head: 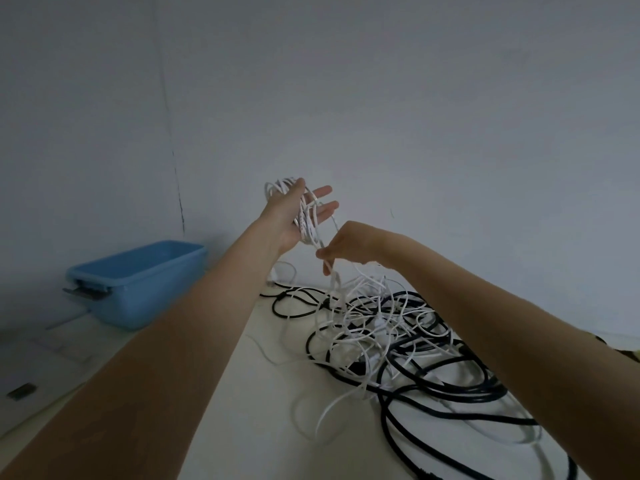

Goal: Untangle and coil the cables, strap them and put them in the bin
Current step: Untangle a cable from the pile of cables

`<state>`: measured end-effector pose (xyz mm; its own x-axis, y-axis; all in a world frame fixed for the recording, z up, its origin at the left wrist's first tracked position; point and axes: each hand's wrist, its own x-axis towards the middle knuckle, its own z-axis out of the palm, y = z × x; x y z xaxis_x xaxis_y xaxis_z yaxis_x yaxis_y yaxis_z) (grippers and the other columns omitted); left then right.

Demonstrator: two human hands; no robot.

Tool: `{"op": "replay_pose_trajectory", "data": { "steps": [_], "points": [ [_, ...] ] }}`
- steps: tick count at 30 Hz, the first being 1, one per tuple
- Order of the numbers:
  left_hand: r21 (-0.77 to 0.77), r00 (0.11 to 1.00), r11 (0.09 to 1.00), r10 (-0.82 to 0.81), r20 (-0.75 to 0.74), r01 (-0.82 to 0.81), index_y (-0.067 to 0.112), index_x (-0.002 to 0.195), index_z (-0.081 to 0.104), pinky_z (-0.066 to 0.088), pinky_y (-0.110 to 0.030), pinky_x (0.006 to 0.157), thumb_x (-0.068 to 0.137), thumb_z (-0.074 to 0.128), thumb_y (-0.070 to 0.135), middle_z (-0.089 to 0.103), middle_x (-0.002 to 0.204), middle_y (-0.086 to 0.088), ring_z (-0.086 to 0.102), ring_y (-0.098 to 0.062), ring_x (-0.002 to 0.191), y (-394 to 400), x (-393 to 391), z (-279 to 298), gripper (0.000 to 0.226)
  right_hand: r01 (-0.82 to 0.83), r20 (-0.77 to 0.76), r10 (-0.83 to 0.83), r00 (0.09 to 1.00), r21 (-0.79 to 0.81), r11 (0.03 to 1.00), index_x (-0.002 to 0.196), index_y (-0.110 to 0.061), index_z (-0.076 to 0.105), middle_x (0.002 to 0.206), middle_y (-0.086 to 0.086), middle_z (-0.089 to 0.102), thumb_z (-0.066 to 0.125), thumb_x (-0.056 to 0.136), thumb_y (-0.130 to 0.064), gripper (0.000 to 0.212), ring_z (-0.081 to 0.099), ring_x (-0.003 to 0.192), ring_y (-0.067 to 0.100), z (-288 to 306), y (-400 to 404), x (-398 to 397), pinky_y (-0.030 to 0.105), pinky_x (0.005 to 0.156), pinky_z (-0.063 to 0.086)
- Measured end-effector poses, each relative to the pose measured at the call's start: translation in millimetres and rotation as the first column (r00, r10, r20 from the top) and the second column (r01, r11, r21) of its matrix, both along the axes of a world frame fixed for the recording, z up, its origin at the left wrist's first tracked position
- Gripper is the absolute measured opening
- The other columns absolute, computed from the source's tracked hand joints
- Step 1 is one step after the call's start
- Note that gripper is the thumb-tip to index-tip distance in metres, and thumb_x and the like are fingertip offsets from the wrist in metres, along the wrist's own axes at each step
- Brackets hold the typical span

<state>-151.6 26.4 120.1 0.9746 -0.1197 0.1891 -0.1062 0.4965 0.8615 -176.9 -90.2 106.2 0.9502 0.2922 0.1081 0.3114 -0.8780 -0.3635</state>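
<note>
The left hand (298, 216) is held up in the air with its palm turned up and its fingers out straight. Loops of white cable (306, 216) are wound round this hand, across the palm and over the top of the fingers, so the hand carries a small coil. The right hand (341, 245) is just beside it and a bit lower. Its fingers are curled, and they pinch the same white cable where it comes off the coil. From that pinch the white cable hangs down to the table (284, 420). There it runs into a big messy heap (391, 337) of thin white cables and thick black cables (446, 386), all looped over and under each other. The heap lies on the right part of the table, below the right hand and under the right arm. One black loop (294, 303) sticks out to the left of the heap. The blue bin (138, 282) stands on the left, near the wall (381, 98) and well apart from the heap. It is open on top and has a dark handle at its near end. I cannot tell what is inside it.
</note>
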Motion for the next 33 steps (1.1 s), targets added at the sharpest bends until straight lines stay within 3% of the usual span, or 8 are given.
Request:
{"op": "replay_pose_trajectory", "data": {
  "steps": [4,7,11,16,20,25,29,33],
  "points": [
    [0.057,0.996,0.995,-0.086,0.020,0.085,0.005,0.097,0.045,0.058,-0.037,0.075,0.103,0.033,0.024,0.073,0.077,-0.013,0.068,-0.027,0.076,4.5,-4.5,3.6,0.023,-0.124,-0.128,0.166,0.978,0.282,0.951,0.101,0.000,0.070,0.116,0.012,0.065,0.056,0.093,-0.027,0.032,0.059,0.102,0.019,-10.1,-0.9,0.3,0.027,0.096,0.043],
    [0.165,0.996,0.983,-0.088,0.031,0.082,0.006,0.101,0.044,0.057,-0.037,0.074,0.103,0.035,0.021,0.073,0.073,-0.010,0.067,-0.026,0.080,10.8,-6.2,4.9,0.018,-0.065,-0.201,0.185,0.962,0.489,0.870,0.090,0.008,0.067,0.085,0.011,0.070,0.063,0.089,-0.020,0.029,0.062,0.058,0.012,-18.2,-6.6,2.9,0.020,0.067,0.055],
    [0.272,0.999,0.961,0.032,0.036,-0.040,0.007,0.112,0.037,0.056,-0.030,0.065,0.104,0.032,0.019,0.073,0.073,-0.006,0.062,-0.024,0.072,19.6,6.7,-1.9,0.016,0.145,0.034,-0.157,0.987,0.222,0.964,0.086,-0.001,0.072,0.071,0.002,0.067,0.070,0.082,-0.028,0.027,0.046,0.039,0.003,-17.1,-22.6,14.2,0.014,0.043,0.040],
    [0.201,0.986,0.968,0.162,-0.031,-0.153,0.012,0.101,0.040,0.048,-0.030,0.080,0.104,0.029,0.016,0.068,0.055,0.001,0.066,-0.017,0.061,18.8,11.2,-4.9,0.012,0.379,0.371,-0.315,0.874,-0.112,0.919,0.103,-0.003,0.062,0.100,0.013,0.065,0.066,0.087,-0.029,0.031,0.062,0.092,0.029,-25.0,-31.0,15.6,0.033,0.075,0.048],
    [0.020,0.953,0.958,0.287,-0.102,-0.286,0.013,0.080,0.038,0.052,-0.027,0.053,0.103,0.030,0.011,0.060,0.053,-0.003,0.062,-0.012,0.040,33.1,15.9,3.6,0.025,0.284,0.161,-0.273,0.948,-0.048,0.958,0.091,-0.001,0.064,0.062,-0.001,0.056,0.058,0.092,-0.030,0.030,0.048,0.051,0.009,-41.3,-50.1,19.1,0.018,0.051,0.039],
    [-0.050,0.884,0.898,0.420,-0.203,-0.438,0.011,0.077,0.039,0.046,-0.022,0.034,0.103,0.030,0.010,0.045,0.068,-0.002,0.052,-0.008,0.028,67.6,26.8,2.8,0.027,0.557,0.141,-0.563,0.815,0.084,0.827,0.089,-0.006,0.070,0.075,0.005,0.062,0.051,0.094,-0.030,0.031,0.057,0.065,0.020,-35.3,-106.6,28.8,0.025,0.063,0.045],
    [-0.038,0.907,0.921,0.374,-0.194,-0.388,0.010,0.101,0.040,0.049,-0.026,0.037,0.102,0.029,0.006,0.047,0.072,-0.004,0.056,-0.012,0.030,56.8,25.4,-3.6,0.011,0.433,0.096,-0.422,0.901,-0.195,0.880,0.093,-0.007,0.072,0.093,0.008,0.068,0.058,0.089,-0.025,0.024,0.058,0.078,0.022,-21.3,-97.2,37.9,0.026,0.066,0.039],
    [-0.012,0.958,0.974,0.219,-0.186,-0.225,0.009,0.083,0.041,0.051,-0.034,0.054,0.102,0.032,0.009,0.045,0.069,-0.003,0.059,-0.014,0.036,33.3,14.2,4.3,0.021,0.114,0.092,-0.106,0.990,-0.087,0.990,0.126,-0.004,0.057,0.135,0.010,0.051,0.055,0.093,-0.030,0.042,0.046,0.125,0.025,-9.5,-51.4,29.1,0.030,0.097,0.038]
  ]
}}
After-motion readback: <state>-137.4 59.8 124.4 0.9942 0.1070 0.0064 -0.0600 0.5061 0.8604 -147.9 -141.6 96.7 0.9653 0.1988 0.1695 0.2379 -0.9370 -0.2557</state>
